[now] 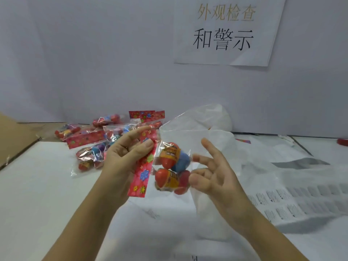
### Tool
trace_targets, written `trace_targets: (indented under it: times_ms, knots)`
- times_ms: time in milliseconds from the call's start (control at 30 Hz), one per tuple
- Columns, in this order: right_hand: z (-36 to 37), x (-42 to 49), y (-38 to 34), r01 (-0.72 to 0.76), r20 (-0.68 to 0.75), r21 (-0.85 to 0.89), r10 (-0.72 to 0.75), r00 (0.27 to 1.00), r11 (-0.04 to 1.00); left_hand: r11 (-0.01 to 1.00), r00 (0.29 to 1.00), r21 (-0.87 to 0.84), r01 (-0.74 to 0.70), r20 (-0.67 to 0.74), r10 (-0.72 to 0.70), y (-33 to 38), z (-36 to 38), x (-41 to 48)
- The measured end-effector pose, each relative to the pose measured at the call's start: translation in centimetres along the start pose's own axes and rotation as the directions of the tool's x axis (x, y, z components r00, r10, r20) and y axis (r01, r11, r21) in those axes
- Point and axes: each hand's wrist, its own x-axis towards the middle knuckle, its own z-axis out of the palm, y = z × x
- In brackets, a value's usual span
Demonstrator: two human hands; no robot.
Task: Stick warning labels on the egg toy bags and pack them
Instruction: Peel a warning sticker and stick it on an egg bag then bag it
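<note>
Clear plastic egg bag is held up mid-frame, above the tabletop, w/ red, orange & blue eggs inside. Its red floral card runs down the left edge. L hand pinches that card: thumb in front near the top, fingers curled behind. The egg end sits against or just inside the mouth of a bigger clear bag, can't tell which; the film partly veils the eggs. R hand is at the clear bag's front, palm toward the eggs, fingers spread apart & loosely bent. Two tips look hazy behind film and none is plainly curled round anything.

Behind the L hand lies a pile of more egg bags w/ the same floral cards, near the back wall. Label sheets, white w/ rows of small grey print, lie to the right. A paper sign w/ Chinese characters hangs on the wall. Cardboard shows at far left, and a red item is cut off at the right edge.
</note>
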Motion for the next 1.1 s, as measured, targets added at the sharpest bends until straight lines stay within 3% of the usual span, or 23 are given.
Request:
trace_targets:
  times_ms: [167, 233, 500, 600, 700, 767, 800, 867, 900, 933, 1000, 1100]
  knots:
    - [-0.3, 0.1, -0.1, -0.048, 0.003, -0.012, 0.048, 0.999, 0.999, 0.995, 0.997, 0.087, 0.055, 0.046, -0.059, -0.1, -0.6, 0.3]
    - [-0.5, 0.1, -0.4, -0.03, -0.035, -0.048, 0.028, 0.999, 0.998, 0.995, 0.998, 0.081, 0.063, -0.006, -0.063, 0.0, -0.7, 0.6]
    - [-1.7, 0.7, -1.1, 0.016, -0.163, 0.074, -0.004, 0.987, 0.997, 0.994, 0.992, 0.091, 0.061, -0.117, -0.051, -0.2, -0.9, 1.0]
    - [-1.8, 0.6, -1.1, 0.132, -0.284, 0.136, -0.089, 0.955, 0.982, 0.991, 0.952, 0.129, -0.023, -0.302, 0.061, -1.1, -1.0, 1.4]
    - [-1.2, 0.2, -1.0, 0.32, -0.409, 0.023, -0.284, 0.868, 0.947, 0.963, 0.872, 0.224, -0.148, -0.43, 0.234, -2.1, -0.2, 0.6]
    - [-0.6, -0.3, -0.7, 0.476, -0.419, -0.212, -0.519, 0.745, 0.854, 0.95, 0.921, 0.25, -0.185, -0.294, 0.257, -2.7, 0.9, -0.4]
    - [-0.5, -0.5, -0.5, 0.548, -0.356, -0.37, -0.659, 0.663, 0.75, 0.964, 0.963, 0.204, -0.172, -0.171, 0.208, -2.8, 1.6, -0.9]
    - [-0.4, -0.8, 0.1, 0.653, -0.096, -0.618, -0.866, 0.491, 0.439, 0.998, 0.996, 0.027, -0.053, 0.072, 0.051, -3.0, 2.9, -2.0]
    - [-0.5, -0.9, 0.4, 0.673, 0.044, -0.681, -0.902, 0.43, 0.288, 0.998, 0.988, -0.06, 0.01, 0.153, -0.001, -3.0, 3.4, -2.4]
    - [-0.6, -0.9, 0.7, 0.675, 0.158, -0.718, -0.903, 0.399, 0.172, 0.989, 0.979, -0.14, 0.051, 0.204, -0.022, -3.1, 3.7, -2.7]
    - [-0.6, -0.8, 1.1, 0.662, 0.314, -0.749, -0.859, 0.405, 0.038, 0.97, 0.978, -0.237, 0.053, 0.209, -0.003, -3.1, 4.1, -3.1]
    - [-0.3, -0.8, 1.6, 0.665, 0.395, -0.746, -0.793, 0.464, 0.017, 0.982, 0.999, -0.189, 0.029, 0.03, -0.023, -2.5, 4.2, -2.9]
